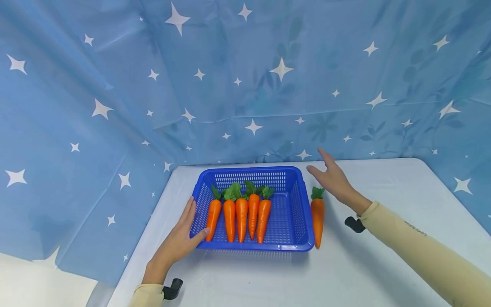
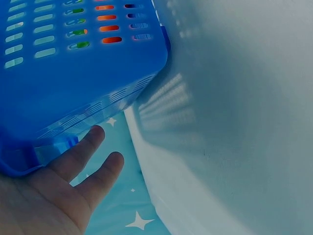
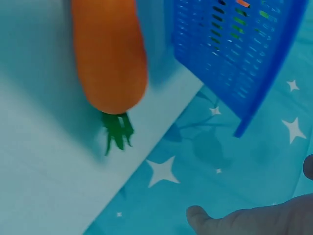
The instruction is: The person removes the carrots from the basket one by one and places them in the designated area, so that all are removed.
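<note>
A blue plastic basket [image 1: 285, 246] with slotted walls sits on the table, holding several orange carrots [image 1: 241, 219] side by side with green tops pointing to the back. My left hand [image 1: 178, 238] holds its left front corner, thumb over the rim and fingers along the outer left wall. In the left wrist view, two fingers [image 2: 105, 178] stretch out below the rim. One more carrot [image 1: 317, 219] lies outside, against the basket's right side. Above and right of that carrot's leafy end, my right hand [image 1: 334, 177] is in the air with fingers spread, holding nothing.
A white-covered table [image 1: 383, 192] carries everything. Behind and to the left hangs a blue cloth [image 1: 230, 102] with white stars. A black strap piece [image 1: 354, 224] shows at the right wrist, another black piece [image 1: 173, 289] at the left.
</note>
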A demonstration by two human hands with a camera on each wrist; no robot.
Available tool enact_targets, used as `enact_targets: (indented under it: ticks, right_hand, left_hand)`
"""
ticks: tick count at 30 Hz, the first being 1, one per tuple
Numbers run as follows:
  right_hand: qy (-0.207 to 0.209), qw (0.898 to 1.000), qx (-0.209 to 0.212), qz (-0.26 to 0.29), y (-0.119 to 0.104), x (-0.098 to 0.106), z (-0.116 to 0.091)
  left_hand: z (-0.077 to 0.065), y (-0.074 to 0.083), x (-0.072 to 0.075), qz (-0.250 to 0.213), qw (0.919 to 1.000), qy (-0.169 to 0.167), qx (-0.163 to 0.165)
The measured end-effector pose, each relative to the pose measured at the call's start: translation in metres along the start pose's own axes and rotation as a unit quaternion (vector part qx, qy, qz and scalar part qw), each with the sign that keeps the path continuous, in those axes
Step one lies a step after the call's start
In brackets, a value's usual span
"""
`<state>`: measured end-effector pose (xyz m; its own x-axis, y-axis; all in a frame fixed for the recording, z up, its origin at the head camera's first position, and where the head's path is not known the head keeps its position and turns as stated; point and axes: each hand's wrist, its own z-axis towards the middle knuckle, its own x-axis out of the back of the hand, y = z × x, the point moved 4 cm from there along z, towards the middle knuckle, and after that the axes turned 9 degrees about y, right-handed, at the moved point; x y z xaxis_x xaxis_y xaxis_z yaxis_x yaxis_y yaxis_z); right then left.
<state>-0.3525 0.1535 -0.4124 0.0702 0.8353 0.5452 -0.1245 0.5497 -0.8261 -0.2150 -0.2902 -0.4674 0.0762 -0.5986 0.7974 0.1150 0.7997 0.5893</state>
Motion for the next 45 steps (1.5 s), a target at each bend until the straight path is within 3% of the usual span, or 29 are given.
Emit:
enact_targets:
  ticks: [15,25,31,37,45]
  right_hand:
    - [-0.021,0.998,0.006,0.065,-0.048,-0.009,0.01]
    - [-0.045,0.99,-0.049,0.128,-0.068,-0.032,0.016]
    - [-0.067,0.977,-0.086,0.185,-0.076,-0.047,0.017]
    - [-0.076,0.969,-0.109,0.209,-0.079,-0.063,0.014]
    - [-0.09,0.966,-0.116,0.214,-0.076,-0.086,0.004]
  left_hand:
    - [-0.001,0.0,0.002,-0.002,1.0,0.007,-0.002]
    - [0.0,-0.002,0.001,0.0,1.0,0.008,-0.002]
    - [-0.001,-0.002,0.0,-0.004,1.0,0.007,-0.004]
    - [-0.001,-0.001,0.002,0.003,1.0,0.007,-0.001]
    - [0.002,-0.002,-0.001,0.0,1.0,0.006,-0.006]
